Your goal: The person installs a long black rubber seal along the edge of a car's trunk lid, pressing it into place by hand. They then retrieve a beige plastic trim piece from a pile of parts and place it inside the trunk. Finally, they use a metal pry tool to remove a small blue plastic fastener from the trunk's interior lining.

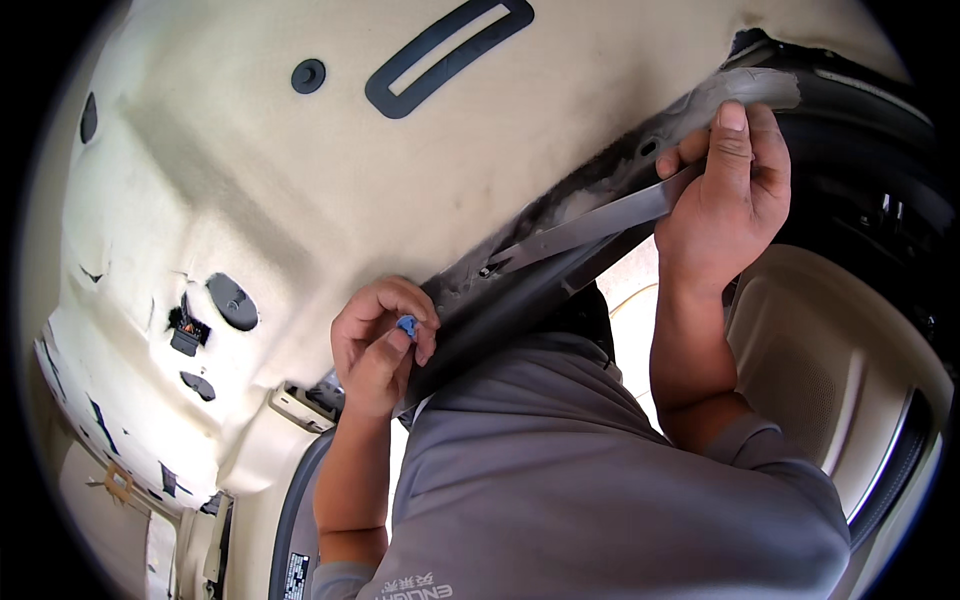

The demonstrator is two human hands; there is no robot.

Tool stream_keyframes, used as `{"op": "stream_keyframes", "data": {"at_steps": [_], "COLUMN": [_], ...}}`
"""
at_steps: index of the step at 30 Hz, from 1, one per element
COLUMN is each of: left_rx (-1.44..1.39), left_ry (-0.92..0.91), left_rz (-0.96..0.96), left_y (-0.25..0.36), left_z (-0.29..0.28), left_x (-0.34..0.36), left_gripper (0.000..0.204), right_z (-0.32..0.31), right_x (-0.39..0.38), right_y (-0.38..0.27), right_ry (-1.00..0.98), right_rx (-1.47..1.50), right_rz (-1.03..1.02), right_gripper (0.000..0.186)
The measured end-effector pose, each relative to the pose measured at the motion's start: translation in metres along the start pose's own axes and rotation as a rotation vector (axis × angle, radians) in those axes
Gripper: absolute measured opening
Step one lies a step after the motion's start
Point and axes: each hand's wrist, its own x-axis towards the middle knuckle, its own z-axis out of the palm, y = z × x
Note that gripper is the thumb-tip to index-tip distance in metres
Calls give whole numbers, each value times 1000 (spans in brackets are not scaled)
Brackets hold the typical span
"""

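My left hand [380,345] is pinched around a small blue plastic clip [406,325], close to the lower left end of the car's door sill [510,300]. Higher up and to the right, my right hand [725,205] is closed on one end of a long, flat grey strip [590,228]. From there the strip slants down to the left along the sill. Its far end lies near a small hole in the grey sill metal. The fingers partly hide the end in my right hand.
Beige carpet [330,180] covers the car floor, with a dark slotted frame [450,55] and a round black plug [308,76] on it. At left a wiring connector [185,335] pokes through a cut. A beige door panel [800,360] stands at right.
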Motion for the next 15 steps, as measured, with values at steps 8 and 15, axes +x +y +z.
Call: {"op": "stream_keyframes", "data": {"at_steps": [8,15], "left_rx": [640,1196], "left_ry": [116,83], "left_rz": [126,331], "left_y": [-13,-17], "left_z": [19,41], "left_x": [4,17], "left_gripper": [10,17], "right_z": [-6,-11], "right_x": [-16,-37], "right_y": [-14,-24], "right_ry": [-73,0], "right_rx": [-32,-57], "right_rz": [-198,-335], "right_gripper": [16,19]}}
